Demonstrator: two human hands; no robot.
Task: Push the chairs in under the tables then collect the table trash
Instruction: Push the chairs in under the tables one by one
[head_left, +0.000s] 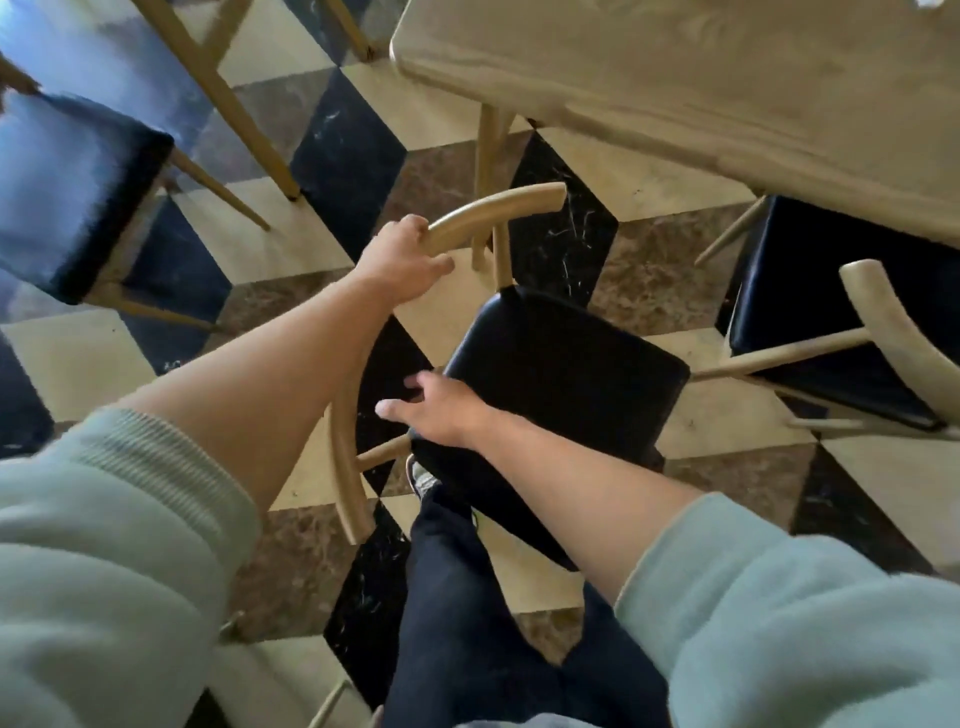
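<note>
A chair with a black padded seat (566, 374) and a curved tan wooden backrest (498, 210) stands in the middle, off the corner of a light wooden table (701, 98). My left hand (402, 260) grips the upper part of the backrest rail. My right hand (436, 410) hovers over the near left corner of the seat, fingers apart, holding nothing. A second black-seated chair (831, 312) at the right sits partly under the table's edge.
A third dark-seated chair (72, 187) stands at the left beside tan wooden legs (218, 93) of another piece of furniture. The floor is black, cream and brown checkered tile. My dark trouser leg (457, 597) and shoe are below the middle chair.
</note>
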